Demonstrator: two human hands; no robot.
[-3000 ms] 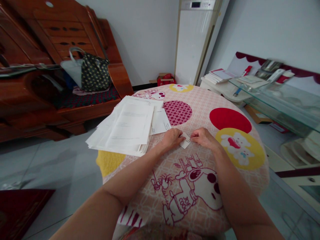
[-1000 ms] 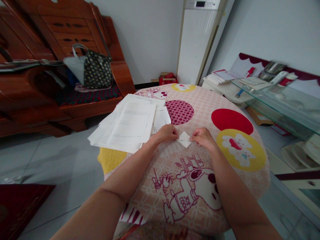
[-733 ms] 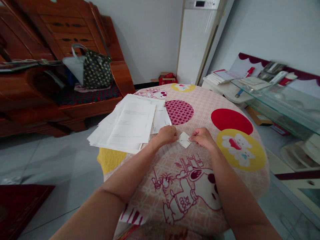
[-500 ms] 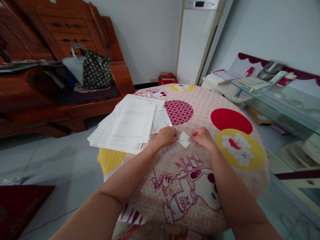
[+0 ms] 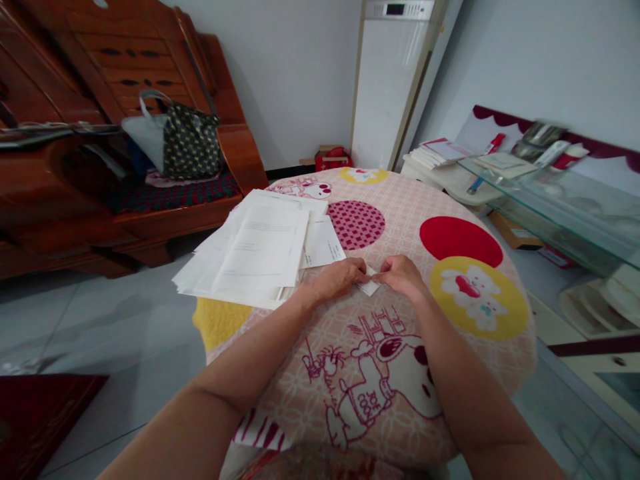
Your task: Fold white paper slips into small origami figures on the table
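The person's left hand point(image 5: 339, 279) and right hand point(image 5: 401, 275) are meeting over a small folded piece of white paper point(image 5: 369, 287) that is lying on the tabletop point(image 5: 400, 220) — most of it is hidden beneath the fingers, and only a corner is showing between the two hands. Both hands are curling shut on the paper, the fingertips of each pinching or pressing it against the patterned cloth point(image 5: 360, 373). Just beside the left hand, toward the far left of the tabletop, a loose stack of white sheets point(image 5: 255, 250) is lying fanned out, its edge overhanging the rim. Beyond the tabletop, a dotted handbag point(image 5: 187, 143) is sitting on a wooden bench point(image 5: 100, 167) — well apart from the hands.
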